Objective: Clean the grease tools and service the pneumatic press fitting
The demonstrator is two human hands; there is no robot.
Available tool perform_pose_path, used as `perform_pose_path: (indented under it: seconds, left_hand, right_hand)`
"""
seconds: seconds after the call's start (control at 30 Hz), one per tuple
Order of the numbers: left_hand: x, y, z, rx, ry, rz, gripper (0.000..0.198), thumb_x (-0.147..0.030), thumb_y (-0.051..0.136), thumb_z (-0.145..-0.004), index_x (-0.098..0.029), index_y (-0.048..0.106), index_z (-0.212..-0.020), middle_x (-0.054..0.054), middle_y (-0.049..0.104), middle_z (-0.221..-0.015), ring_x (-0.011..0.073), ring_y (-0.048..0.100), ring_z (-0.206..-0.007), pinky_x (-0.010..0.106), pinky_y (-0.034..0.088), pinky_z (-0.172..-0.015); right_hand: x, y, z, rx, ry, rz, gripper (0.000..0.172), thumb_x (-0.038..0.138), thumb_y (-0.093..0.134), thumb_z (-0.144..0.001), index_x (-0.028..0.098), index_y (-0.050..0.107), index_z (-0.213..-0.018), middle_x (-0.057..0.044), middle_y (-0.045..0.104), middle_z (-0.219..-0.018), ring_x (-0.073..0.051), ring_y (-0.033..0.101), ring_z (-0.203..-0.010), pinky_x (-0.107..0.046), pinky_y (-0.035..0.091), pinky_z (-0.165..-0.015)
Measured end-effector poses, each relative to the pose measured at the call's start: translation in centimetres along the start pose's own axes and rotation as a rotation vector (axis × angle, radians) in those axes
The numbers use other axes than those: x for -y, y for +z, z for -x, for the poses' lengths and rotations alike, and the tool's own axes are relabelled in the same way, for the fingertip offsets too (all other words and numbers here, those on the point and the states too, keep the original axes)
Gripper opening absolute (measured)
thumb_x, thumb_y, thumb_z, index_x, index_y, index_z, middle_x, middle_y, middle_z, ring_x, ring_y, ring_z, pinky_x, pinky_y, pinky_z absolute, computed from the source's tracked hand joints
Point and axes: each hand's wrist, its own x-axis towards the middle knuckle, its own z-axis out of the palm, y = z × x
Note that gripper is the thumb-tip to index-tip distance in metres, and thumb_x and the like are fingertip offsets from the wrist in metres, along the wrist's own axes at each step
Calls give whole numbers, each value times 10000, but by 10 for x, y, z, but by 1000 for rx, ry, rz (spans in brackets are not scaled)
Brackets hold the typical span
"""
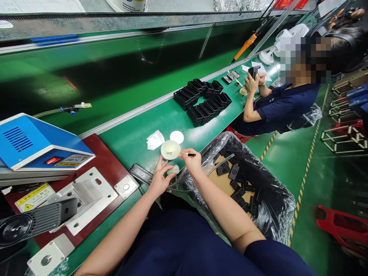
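Observation:
My left hand (pixel 159 179) pinches a small translucent plastic piece (pixel 174 169) between thumb and fingers, just below a small white cup (pixel 170 149) of clear liquid on the green bench (pixel 129 138). My right hand (pixel 192 161) grips a thin brush or stick with a dark handle (pixel 188 154), its tip reaching toward the cup's rim. The two hands are close together over the bench's near edge.
A white lid (pixel 176 136) and crumpled tissue (pixel 154 139) lie behind the cup. A blue machine (pixel 34 143) and metal fixture (pixel 86 195) stand left. A bag-lined box of black parts (pixel 241 184) sits right. Black trays (pixel 204 101) lie farther along, where a co-worker (pixel 276 107) handles a part.

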Motion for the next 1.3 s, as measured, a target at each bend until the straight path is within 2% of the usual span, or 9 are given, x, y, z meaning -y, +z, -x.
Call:
perform_pose_path:
  seconds: [0.2, 0.43, 0.63, 0.7, 0.83, 0.93, 1.07, 1.17, 1.3]
  left_hand:
    - [-4, -2, 0, -3, 5, -4, 233, -375, 610, -828, -201, 665, -973, 114, 205, -1561, 334, 486, -1281, 523, 406, -1054]
    - [-2, -2, 6, -16, -34, 28, 258, -406, 615, -821, -208, 661, -979, 115, 194, -1564, 330, 475, -1291, 507, 426, -1041]
    - [-1, -9, 14, -141, -28, -16, 234, -403, 600, -825, -206, 658, -937, 121, 307, -1511, 303, 517, -1248, 511, 421, -1042]
    - [-3, -13, 13, -206, -22, -30, 231, -394, 595, -828, -205, 651, -949, 130, 422, -1436, 287, 538, -1218, 506, 429, -1030]
    - [-11, -20, 7, -295, 29, -34, 207, -352, 592, -828, -211, 643, -970, 94, 651, -1132, 247, 591, -1107, 467, 449, -1006]
    - [-17, -24, 4, -324, 48, -34, 199, -335, 601, -820, -221, 653, -974, 66, 679, -1041, 231, 609, -1051, 432, 473, -976]
    - [-25, -26, 6, -327, 111, -13, 202, -318, 604, -822, -216, 659, -987, 70, 673, -1076, 224, 606, -1069, 418, 470, -986]
    - [-27, -27, 9, -333, 168, -11, 204, -312, 603, -829, -214, 661, -998, 72, 676, -1085, 223, 610, -1070, 419, 480, -974]
    - [-27, -28, 13, -367, 247, -43, 203, -297, 607, -836, -206, 666, -1008, 81, 681, -1075, 231, 609, -1067, 423, 497, -944]
  right_hand:
    - [1, 3, 10, -71, 66, -225, 216, 372, 690, -593, 178, 620, -657, -18, 668, -609, -182, 664, -610, -316, 556, -636]
    - [8, -10, 21, -142, 96, -387, 250, 360, 742, -564, 170, 622, -671, -16, 660, -622, -188, 676, -619, -349, 574, -674]
    - [29, -26, 39, -148, 38, -444, 276, 359, 797, -572, 167, 643, -696, -6, 660, -644, -176, 679, -640, -341, 577, -697]
    - [38, -37, 48, -128, -15, -435, 266, 357, 802, -601, 163, 665, -719, -10, 672, -670, -167, 678, -647, -329, 575, -698]
    - [60, -67, 68, -56, -159, -356, 243, 354, 790, -665, 159, 702, -781, -35, 701, -729, -169, 681, -670, -321, 572, -690]
    - [81, -93, 81, 8, -203, -272, 230, 333, 802, -663, 165, 714, -792, -45, 713, -745, -165, 675, -642, -307, 570, -647]
    - [107, -115, 88, 99, -246, -164, 212, 333, 806, -663, 175, 722, -775, -45, 710, -720, -164, 668, -608, -297, 568, -608]
    - [120, -119, 88, 182, -257, -78, 216, 345, 801, -671, 171, 720, -769, -44, 706, -690, -161, 656, -577, -288, 559, -585]
    - [129, -114, 85, 263, -238, 28, 230, 368, 798, -672, 174, 712, -760, -32, 703, -665, -155, 651, -579, -270, 541, -584]
